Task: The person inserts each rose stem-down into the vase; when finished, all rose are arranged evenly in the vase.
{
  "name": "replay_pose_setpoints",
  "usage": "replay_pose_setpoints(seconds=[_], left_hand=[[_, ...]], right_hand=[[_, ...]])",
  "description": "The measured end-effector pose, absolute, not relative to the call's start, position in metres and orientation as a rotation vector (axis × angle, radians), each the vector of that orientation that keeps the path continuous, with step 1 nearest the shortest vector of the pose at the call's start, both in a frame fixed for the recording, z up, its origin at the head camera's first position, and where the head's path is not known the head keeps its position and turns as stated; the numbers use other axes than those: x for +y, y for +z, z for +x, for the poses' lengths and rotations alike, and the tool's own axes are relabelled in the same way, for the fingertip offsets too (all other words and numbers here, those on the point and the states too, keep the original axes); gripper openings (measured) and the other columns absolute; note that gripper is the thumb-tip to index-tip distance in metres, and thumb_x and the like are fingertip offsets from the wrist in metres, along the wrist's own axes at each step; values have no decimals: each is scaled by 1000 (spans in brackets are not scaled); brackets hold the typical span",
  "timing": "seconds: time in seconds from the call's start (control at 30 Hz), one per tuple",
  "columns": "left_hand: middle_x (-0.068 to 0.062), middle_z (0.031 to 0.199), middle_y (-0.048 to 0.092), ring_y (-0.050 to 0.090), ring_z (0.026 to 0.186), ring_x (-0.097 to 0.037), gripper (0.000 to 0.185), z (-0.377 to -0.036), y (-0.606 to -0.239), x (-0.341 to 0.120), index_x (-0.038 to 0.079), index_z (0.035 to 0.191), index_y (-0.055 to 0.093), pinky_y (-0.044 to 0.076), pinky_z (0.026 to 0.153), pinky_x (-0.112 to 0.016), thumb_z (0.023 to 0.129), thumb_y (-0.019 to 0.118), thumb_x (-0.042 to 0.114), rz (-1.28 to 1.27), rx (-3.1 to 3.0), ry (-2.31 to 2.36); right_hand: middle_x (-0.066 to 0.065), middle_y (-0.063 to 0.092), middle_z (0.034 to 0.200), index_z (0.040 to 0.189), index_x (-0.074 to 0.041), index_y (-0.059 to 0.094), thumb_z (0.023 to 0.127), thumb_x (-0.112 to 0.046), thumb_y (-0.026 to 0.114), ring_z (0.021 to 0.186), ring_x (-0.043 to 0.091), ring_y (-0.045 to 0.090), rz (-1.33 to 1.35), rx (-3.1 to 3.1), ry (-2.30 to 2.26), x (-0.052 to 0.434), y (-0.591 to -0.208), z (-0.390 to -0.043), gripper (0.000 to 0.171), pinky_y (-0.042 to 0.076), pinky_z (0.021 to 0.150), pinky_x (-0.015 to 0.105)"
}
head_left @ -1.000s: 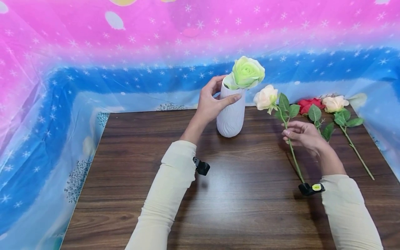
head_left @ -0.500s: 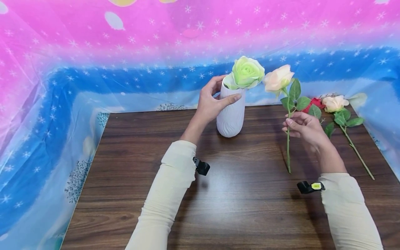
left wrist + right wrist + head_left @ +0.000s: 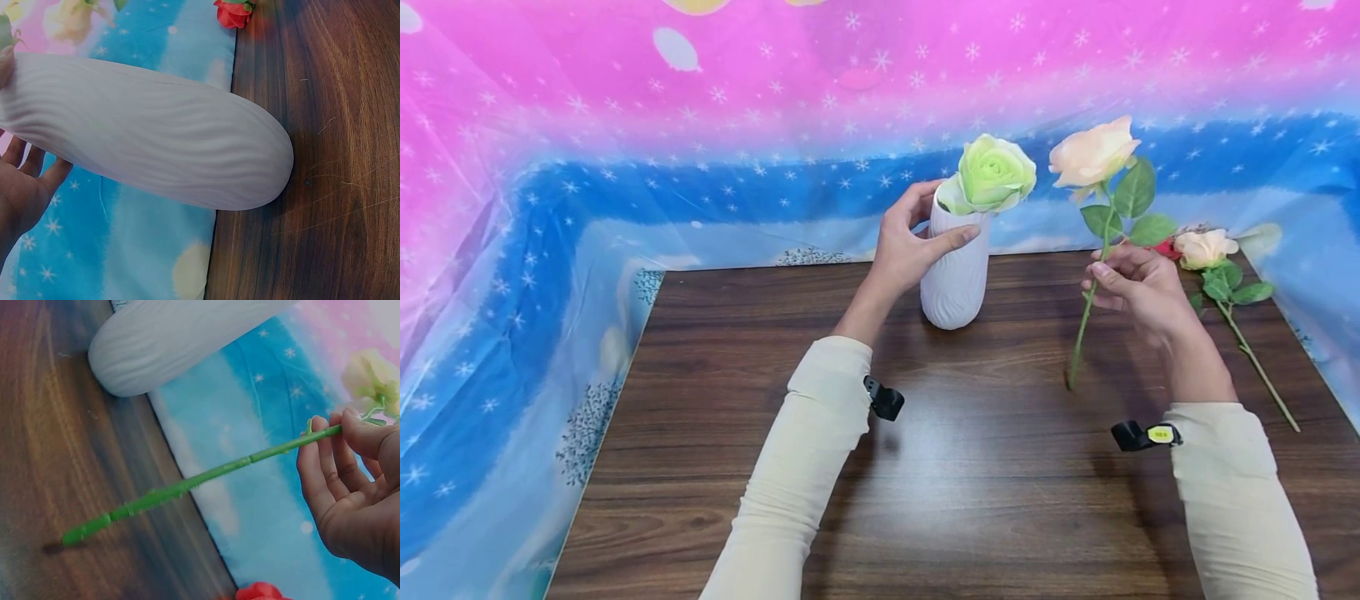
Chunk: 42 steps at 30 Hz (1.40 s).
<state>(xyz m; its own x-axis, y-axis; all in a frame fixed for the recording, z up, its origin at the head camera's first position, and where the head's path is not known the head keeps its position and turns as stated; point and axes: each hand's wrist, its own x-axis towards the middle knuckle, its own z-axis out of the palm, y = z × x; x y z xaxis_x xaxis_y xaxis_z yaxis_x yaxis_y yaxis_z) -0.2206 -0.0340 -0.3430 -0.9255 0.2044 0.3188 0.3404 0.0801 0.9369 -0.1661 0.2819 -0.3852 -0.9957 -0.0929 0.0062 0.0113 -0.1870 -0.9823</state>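
A white vase (image 3: pixel 953 283) with a wavy ribbed surface stands upright near the table's back edge. My left hand (image 3: pixel 913 237) grips its upper part, thumb across the front and fingers around the back. A light green rose (image 3: pixel 996 173) rises out of the vase mouth. To the right, my right hand (image 3: pixel 1138 287) pinches the green stem of a peach rose (image 3: pixel 1093 152) between thumb and fingers. The rose is held bloom up, its stem slanting down to the left. In the right wrist view the bare lower stem (image 3: pixel 187 484) extends far beyond my fingertips.
On the table's right side lies another peach rose (image 3: pixel 1206 248) with its stem pointing toward the front. A red rose (image 3: pixel 232 14) lies near the back edge, mostly hidden behind my right hand in the head view. A snowflake-patterned cloth (image 3: pixel 737 192) borders the dark wooden table (image 3: pixel 715 417).
My right hand has lifted the peach rose up and slightly right, and its stem end has swung left. The left hand and vase have stayed in place.
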Motion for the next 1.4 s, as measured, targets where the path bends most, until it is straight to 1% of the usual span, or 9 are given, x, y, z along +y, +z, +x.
replay_pose_setpoints(seconds=[0.13,0.23,0.47,0.73,1.0,1.17,1.23,1.3,1.4], left_hand=[[-12,125,70,66,112,-22,61,-221,-343,-35,13,139,59,58,97,-39,84,84,16,-563,-2237,-1976],[-12,126,69,66,113,-22,61,-221,-344,-35,13,139,58,58,98,-39,84,84,16,-556,-2245,-1977],[-12,126,69,66,113,-21,61,-219,-346,-35,13,139,58,58,97,-38,84,84,17,-564,-2242,-1966],[-10,127,69,65,114,-21,61,-214,-347,-38,14,139,58,58,99,-40,84,83,17,-544,-2259,-1970],[-10,127,69,66,115,-22,61,-212,-348,-37,14,140,58,58,99,-41,84,84,18,-541,-2268,-1959],[-10,127,69,66,115,-22,61,-214,-347,-37,14,140,58,58,99,-41,85,83,18,-552,-2257,-1954],[-10,127,69,66,115,-21,61,-216,-346,-37,14,140,58,58,99,-40,85,83,18,-558,-2255,-1950],[-10,127,69,66,115,-21,61,-217,-345,-36,14,140,58,58,98,-40,85,83,18,-563,-2253,-1947],[-10,128,69,66,115,-21,60,-219,-344,-35,14,139,58,58,97,-38,85,83,18,-570,-2253,-1946]], right_hand=[[-4,73,90,113,-11,62,95,-8,67,78,10,76,-98,1918,-2453,276,-376,-169,19,62,66,23],[-3,72,88,123,-10,55,95,-11,68,79,10,75,-100,1901,-2479,273,-370,-170,31,62,66,24],[3,70,93,117,-7,63,97,-13,67,82,14,75,-162,1785,-2548,268,-361,-174,22,63,66,27],[4,71,93,98,-1,69,96,-5,66,82,15,75,-234,1785,-2560,260,-355,-177,5,63,71,28],[6,67,96,115,-1,61,100,-10,61,86,16,71,-335,1731,-2644,252,-337,-178,17,64,72,29],[9,69,89,98,2,62,98,-8,63,82,20,71,-427,1708,-2758,245,-320,-185,10,64,73,30],[10,70,86,96,3,63,97,-5,64,82,21,71,-444,1679,-2802,243,-312,-187,9,64,74,31],[11,72,84,102,4,64,95,-3,65,80,21,71,-424,1649,-2848,241,-305,-189,10,64,73,32],[12,73,83,113,6,64,93,-1,67,77,21,71,-359,1579,-2921,240,-298,-191,22,64,71,33]])
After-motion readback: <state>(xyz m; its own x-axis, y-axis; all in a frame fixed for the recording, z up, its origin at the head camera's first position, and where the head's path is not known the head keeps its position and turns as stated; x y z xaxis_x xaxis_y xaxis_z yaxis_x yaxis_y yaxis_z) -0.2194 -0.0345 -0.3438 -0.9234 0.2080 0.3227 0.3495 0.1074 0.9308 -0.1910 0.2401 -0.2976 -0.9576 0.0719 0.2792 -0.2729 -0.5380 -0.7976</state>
